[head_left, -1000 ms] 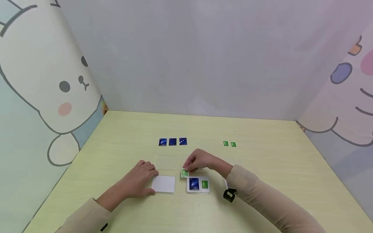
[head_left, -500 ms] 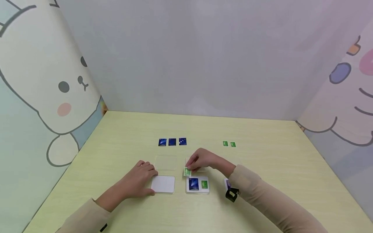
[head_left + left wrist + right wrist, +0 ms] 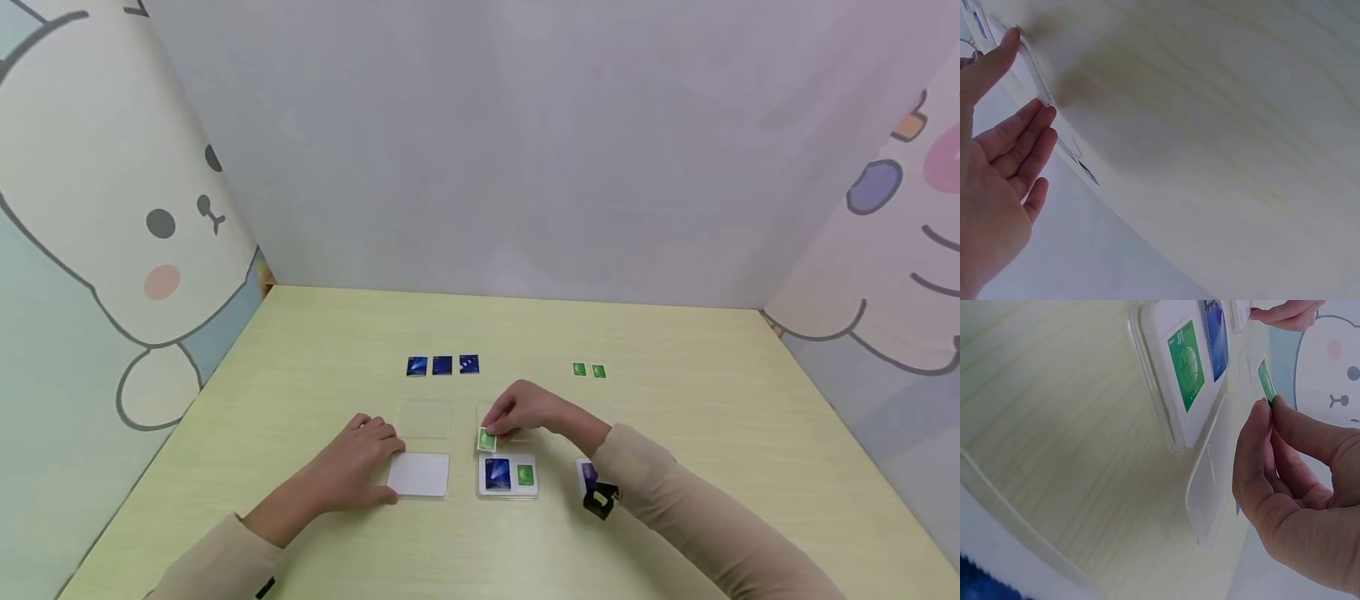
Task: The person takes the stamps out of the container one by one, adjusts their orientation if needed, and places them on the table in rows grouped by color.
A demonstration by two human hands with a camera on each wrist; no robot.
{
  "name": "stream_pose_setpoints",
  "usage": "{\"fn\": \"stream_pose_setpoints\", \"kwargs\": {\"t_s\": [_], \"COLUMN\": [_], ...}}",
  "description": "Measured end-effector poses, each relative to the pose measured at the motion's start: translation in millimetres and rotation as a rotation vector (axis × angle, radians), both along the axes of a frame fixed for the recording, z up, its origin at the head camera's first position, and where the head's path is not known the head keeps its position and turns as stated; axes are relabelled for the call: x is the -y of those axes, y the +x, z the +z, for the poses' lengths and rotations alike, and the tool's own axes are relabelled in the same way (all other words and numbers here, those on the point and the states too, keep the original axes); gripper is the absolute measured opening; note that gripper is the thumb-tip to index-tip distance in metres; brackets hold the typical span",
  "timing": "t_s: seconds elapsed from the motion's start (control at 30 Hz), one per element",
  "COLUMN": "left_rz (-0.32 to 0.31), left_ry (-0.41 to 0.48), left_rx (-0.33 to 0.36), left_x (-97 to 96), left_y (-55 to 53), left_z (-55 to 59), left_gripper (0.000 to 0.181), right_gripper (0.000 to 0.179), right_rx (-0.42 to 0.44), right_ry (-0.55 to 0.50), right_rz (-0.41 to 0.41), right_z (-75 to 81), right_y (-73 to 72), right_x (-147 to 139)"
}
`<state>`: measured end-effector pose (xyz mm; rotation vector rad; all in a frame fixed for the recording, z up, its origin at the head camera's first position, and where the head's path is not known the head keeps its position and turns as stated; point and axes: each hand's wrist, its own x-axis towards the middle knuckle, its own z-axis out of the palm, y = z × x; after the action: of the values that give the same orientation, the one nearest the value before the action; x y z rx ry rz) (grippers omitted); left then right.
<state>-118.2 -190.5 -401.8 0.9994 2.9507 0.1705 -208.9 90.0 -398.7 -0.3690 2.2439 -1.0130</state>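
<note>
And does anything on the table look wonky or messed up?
No, nothing stands out. Three loose blue stamps sit in a row, two loose green stamps lie side by side, and the held stamp is pinched in the right grip. I see nothing spilled or torn.

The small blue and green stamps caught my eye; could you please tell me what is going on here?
A person's right hand pinches a green stamp near the far edge of a white holder, which bears a blue stamp and another green stamp. The left hand touches the left edge of a plain white holder. Farther back on the table lie three blue stamps in a row and two green stamps side by side.
</note>
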Motion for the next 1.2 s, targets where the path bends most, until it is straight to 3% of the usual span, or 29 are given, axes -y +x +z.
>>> {"fn": "stream_pose_setpoints", "kwargs": {"t_s": [0.2,0.67,0.9,1.2], "left_rz": [0.001,-0.004,-0.004,0.001], "left_ry": [-0.01,-0.014,-0.01,-0.005], "left_rx": [-0.005,-0.018,-0.021,-0.015], "left_x": [-1.9,0.1,-0.1,-0.9], "left_y": [0.3,-1.1,-0.7,0.8], "left_z": [0.3,-5.0,-4.4,-3.4], "left_gripper": [0.052,0.052,0.052,0.053], "right_gripper": [0.012,0.012,0.012,0.011], "right_rx": [-0.001,-0.009,-0.034,-0.006], "right_ry": [0.012,0.043,0.049,0.036], "right_rz": [-0.005,0.067,0.094,0.11], "right_z": [0.0,-1.8,1.3,7.0], "right_y": [-1.4,-7.2,-13.1,-18.8], "right_x": [-3,-11,-14,-20]}}
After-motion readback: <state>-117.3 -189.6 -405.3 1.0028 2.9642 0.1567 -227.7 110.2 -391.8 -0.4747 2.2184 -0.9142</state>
